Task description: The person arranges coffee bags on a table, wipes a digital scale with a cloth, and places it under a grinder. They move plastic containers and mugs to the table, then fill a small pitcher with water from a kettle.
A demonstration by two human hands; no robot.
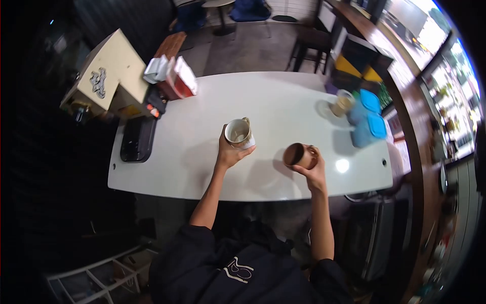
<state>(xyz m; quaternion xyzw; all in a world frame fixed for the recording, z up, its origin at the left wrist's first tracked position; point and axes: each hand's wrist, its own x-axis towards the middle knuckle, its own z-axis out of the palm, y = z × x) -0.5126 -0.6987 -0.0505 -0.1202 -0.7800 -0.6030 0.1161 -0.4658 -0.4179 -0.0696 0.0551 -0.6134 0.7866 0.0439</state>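
My left hand is wrapped round a pale mug with a white inside, held over the middle of the white table. The mug's opening faces up toward me and its handle points away to the upper right. In my right hand is a brown mug, tilted so that its dark mouth faces left. Its handle is at the right, by my fingers. A gap separates the two mugs above the front half of the table.
Two blue-lidded containers and a beige-filled cup stand at the table's right. A cream coffee machine, a black tray and a red-and-white box occupy the left. Chairs and a stool are beyond.
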